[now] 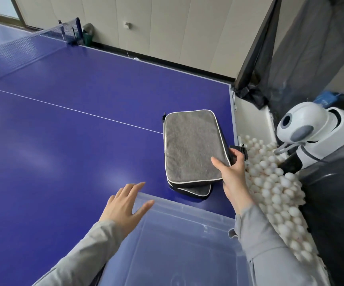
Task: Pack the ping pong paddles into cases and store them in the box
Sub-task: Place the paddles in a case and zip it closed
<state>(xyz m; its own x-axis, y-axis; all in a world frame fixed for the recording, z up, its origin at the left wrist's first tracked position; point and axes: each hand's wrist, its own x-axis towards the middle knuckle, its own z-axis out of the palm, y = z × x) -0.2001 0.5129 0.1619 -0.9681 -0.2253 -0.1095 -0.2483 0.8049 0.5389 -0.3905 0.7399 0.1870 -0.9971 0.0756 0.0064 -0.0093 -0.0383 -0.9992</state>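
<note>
Two grey paddle cases with white piping lie stacked near the right edge of the blue table (74, 145). The top case (191, 145) covers most of the lower case (198, 190), of which only a near corner shows. My right hand (232, 172) grips the top case at its near right corner, thumb on top and fingers round the side. Spread and relaxed, my left hand (125, 203) rests on the far left rim of the clear plastic box (187, 234), which stands in front of me. No paddle is visible; the cases are closed.
A trough of several white balls (274, 195) runs along the table's right side. A white ball-feeding machine (309, 129) stands beyond it, with dark netting (291, 48) behind. The table net (22, 46) crosses the far left.
</note>
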